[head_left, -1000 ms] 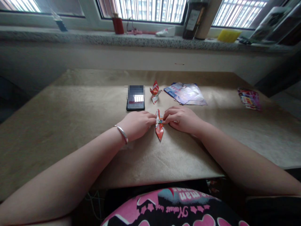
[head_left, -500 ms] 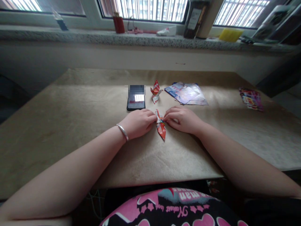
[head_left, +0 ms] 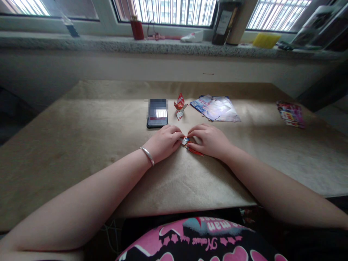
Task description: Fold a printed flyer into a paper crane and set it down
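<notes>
A small folded piece of red printed paper lies on the brown table between my two hands. My left hand, with a silver bangle on the wrist, pinches its upper end with curled fingers. My right hand is closed over the paper's right side and hides most of it; only a red tip sticks out below the fingers.
A dark phone lies just beyond my left hand. Beside it stands a folded red paper figure. Glossy sheets lie further right, and a colourful booklet at the far right. The window sill carries several items.
The folded paper has swung from pointing down towards me to lying flat under my right hand. Both hands have moved slightly closer together.
</notes>
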A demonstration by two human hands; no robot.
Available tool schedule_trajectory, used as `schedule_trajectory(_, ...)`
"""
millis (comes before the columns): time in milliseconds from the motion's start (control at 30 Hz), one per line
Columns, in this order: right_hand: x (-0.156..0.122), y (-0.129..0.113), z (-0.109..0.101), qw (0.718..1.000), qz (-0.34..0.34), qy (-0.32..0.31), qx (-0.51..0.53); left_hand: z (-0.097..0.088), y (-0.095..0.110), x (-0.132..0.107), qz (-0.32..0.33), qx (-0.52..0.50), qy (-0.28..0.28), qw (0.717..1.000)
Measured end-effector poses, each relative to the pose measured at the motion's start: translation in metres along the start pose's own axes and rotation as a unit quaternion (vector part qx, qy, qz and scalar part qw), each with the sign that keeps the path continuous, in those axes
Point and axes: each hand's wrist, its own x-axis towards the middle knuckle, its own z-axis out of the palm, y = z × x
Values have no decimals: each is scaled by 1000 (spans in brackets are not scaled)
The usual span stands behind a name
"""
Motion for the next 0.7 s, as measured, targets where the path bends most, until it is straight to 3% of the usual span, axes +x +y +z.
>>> schedule_trajectory(400,0,-6,3,1000,28,5,6,-1,1,1,-32,6,-4,999)
schedule_trajectory(700,0,1,6,999,11,-1,47,6,-3,-2,-56,-70,19,996)
